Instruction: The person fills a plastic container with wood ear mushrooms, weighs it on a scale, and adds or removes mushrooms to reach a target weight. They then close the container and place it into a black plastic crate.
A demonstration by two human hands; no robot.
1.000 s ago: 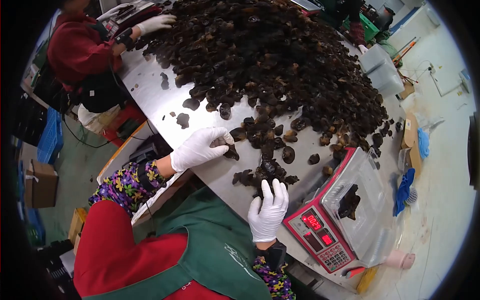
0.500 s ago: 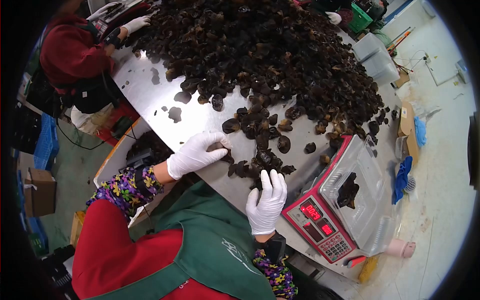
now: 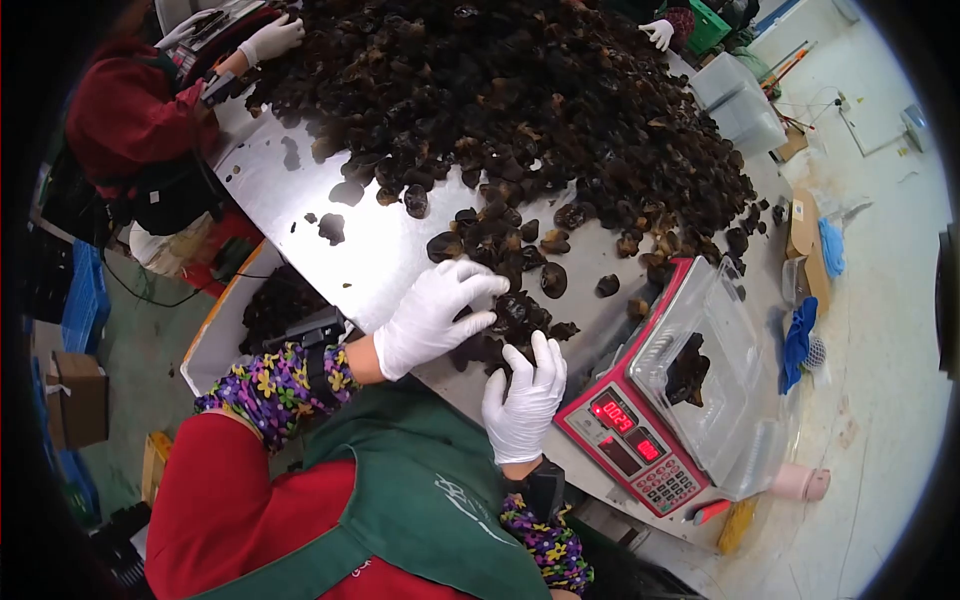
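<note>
My left hand (image 3: 435,312), in a white glove, reaches over a small cluster of dark wood ear mushrooms (image 3: 522,315) near the table's front edge. Its thumb and curved fingers are apart, at the cluster's left side. On the near side of the same cluster, my right hand (image 3: 526,400), also gloved, has its fingers extended and its thumb spread, fingertips at the mushrooms. Neither hand visibly grips a piece, though the fingertips partly hide what they touch. To the right, a red digital scale (image 3: 575,415) bears a clear plastic box (image 3: 740,370) with a dark mushroom piece (image 3: 687,370) inside.
A large heap of wood ear mushrooms (image 3: 530,100) covers the back of the metal table (image 3: 370,250). A co-worker in red (image 3: 130,120) stands at the left; another gloved hand (image 3: 658,35) shows at the back. Clear containers (image 3: 740,105) stand at the right edge.
My left hand has moved right, from the mushrooms' left end to over the cluster, beside my right hand. My right hand has shifted little. The whole view has moved slightly.
</note>
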